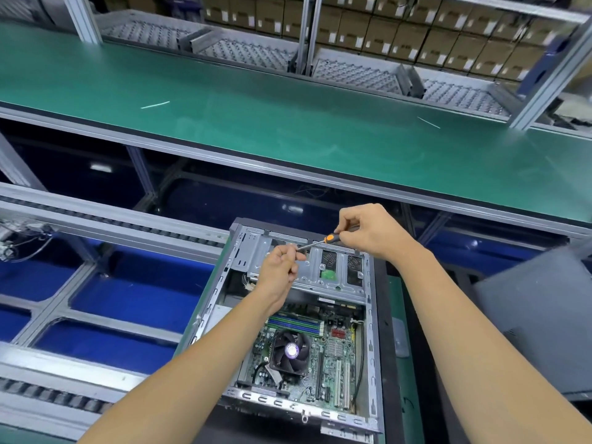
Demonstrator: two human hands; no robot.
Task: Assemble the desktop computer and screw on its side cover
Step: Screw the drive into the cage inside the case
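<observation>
Computer case [371,315] lies open on the worktop, board and fan fitted, side cover still off; above its drive cage, right hand [368,230] grips a screwdriver [315,243], left hand [282,267] pinches its tip.

The open case [371,315] is bare matt sheet metal; the screwdriver [315,243] has a glossy orange-and-black handle, probably plastic; the green surface [288,123] looks smooth.
</observation>
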